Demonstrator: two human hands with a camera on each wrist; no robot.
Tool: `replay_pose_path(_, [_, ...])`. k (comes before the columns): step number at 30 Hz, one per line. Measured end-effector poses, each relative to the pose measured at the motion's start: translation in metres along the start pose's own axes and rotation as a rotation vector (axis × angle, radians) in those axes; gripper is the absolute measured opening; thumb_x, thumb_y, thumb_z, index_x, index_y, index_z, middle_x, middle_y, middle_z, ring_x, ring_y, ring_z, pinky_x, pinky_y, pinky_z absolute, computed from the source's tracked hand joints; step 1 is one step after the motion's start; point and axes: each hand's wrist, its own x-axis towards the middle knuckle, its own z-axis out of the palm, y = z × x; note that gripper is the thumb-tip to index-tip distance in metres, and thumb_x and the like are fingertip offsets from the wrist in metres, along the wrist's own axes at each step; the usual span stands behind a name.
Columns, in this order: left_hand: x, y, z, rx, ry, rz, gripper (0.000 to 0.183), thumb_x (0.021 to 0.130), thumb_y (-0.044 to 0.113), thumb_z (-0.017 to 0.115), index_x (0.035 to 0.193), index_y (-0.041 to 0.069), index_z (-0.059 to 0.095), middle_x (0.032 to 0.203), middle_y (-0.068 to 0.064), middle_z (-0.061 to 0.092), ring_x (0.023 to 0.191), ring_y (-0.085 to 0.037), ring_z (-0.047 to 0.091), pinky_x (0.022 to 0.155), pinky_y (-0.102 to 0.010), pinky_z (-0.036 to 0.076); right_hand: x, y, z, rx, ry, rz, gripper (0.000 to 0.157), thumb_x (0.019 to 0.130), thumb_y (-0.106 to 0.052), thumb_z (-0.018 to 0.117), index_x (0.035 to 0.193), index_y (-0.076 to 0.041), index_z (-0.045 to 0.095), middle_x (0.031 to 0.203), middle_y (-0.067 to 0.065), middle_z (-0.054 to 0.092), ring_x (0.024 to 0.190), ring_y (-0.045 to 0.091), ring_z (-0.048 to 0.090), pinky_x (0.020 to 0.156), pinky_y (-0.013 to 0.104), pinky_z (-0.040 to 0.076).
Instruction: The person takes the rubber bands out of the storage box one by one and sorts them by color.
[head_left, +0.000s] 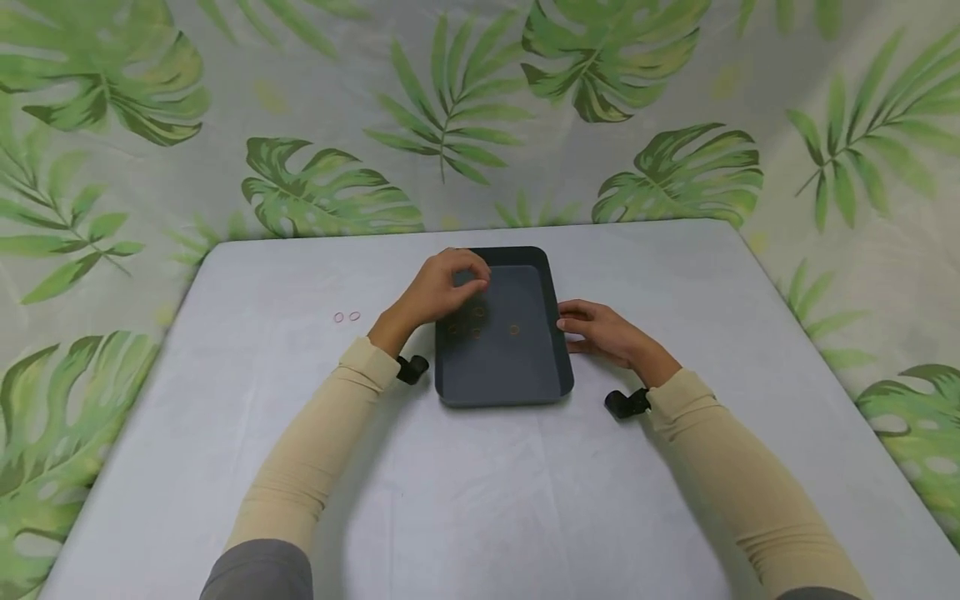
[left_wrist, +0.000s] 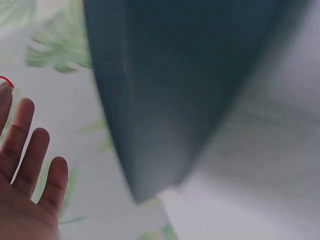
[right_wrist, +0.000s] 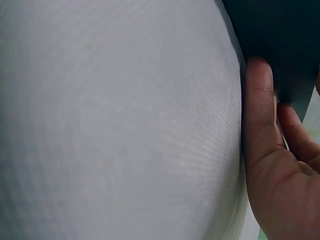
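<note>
A dark grey rectangular tray (head_left: 502,371) lies on the table, several thin ring-like loops (head_left: 513,330) scattered on its floor. Over the tray's upper left part is my left hand (head_left: 438,287), thumb and index finger brought together. In the left wrist view a thin red ring (left_wrist: 7,81) shows at a fingertip, while the other fingers stand spread. My right hand (head_left: 603,332) touches the tray's right wall from outside. Its fingers (right_wrist: 260,95) rest fairly straight against that wall, low by the tabletop, in the right wrist view.
Left of the tray, two thin red rings (head_left: 347,317) lie side by side on the white-covered table (head_left: 480,500). Behind the table hangs a leaf-patterned cloth (head_left: 480,108). Each wrist wears a small black camera (head_left: 626,404).
</note>
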Motion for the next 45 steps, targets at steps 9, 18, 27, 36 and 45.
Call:
replay_pose_path(9, [-0.031,0.03,-0.033,-0.13,0.047,0.009,0.006,0.094,0.014,0.068,0.098,0.013,0.073,0.115,-0.006,0.07,0.111,-0.02,0.059,0.096,-0.038,0.048,0.003,0.001,-0.001,-0.014,0.007,0.002,0.057,0.104,-0.022,0.051,0.154,-0.004,0.029,0.159,0.018,0.029,0.145,0.037,0.037,0.108,0.041,0.049])
replay_pose_path(18, [-0.086,0.017,-0.065,-0.122,0.111,-0.102,0.005,0.092,0.012,0.071,0.096,0.014,0.073,0.112,-0.006,0.071,0.107,-0.013,0.06,0.091,-0.034,0.049,0.003,0.001,0.0,-0.024,0.007,-0.001,0.057,0.104,-0.022,0.052,0.153,-0.004,0.03,0.158,0.019,0.031,0.143,0.037,0.04,0.107,0.041,0.05])
replay_pose_path(27, [-0.138,-0.001,-0.095,-0.123,0.184,-0.237,0.008,0.092,0.006,0.07,0.095,0.011,0.074,0.109,-0.007,0.07,0.107,0.001,0.055,0.09,-0.024,0.047,0.004,-0.001,0.002,-0.035,0.014,-0.006,0.056,0.104,-0.021,0.051,0.153,-0.004,0.03,0.157,0.019,0.032,0.141,0.035,0.043,0.106,0.041,0.05])
replay_pose_path(36, [-0.159,-0.012,-0.104,-0.066,0.225,-0.283,0.009,0.091,0.008,0.071,0.098,0.012,0.075,0.108,-0.005,0.071,0.106,0.004,0.055,0.088,-0.02,0.046,0.005,-0.001,0.003,-0.027,0.02,-0.005,0.056,0.104,-0.021,0.052,0.153,-0.003,0.03,0.157,0.019,0.033,0.14,0.034,0.043,0.105,0.039,0.051])
replay_pose_path(45, [-0.168,-0.053,-0.114,0.078,0.219,-0.426,0.01,0.093,0.009,0.069,0.1,0.006,0.074,0.107,-0.012,0.071,0.097,0.009,0.052,0.089,-0.034,0.047,0.004,-0.001,0.003,-0.022,0.02,-0.002,0.056,0.104,-0.02,0.052,0.153,-0.003,0.03,0.157,0.018,0.033,0.137,0.033,0.046,0.103,0.037,0.053])
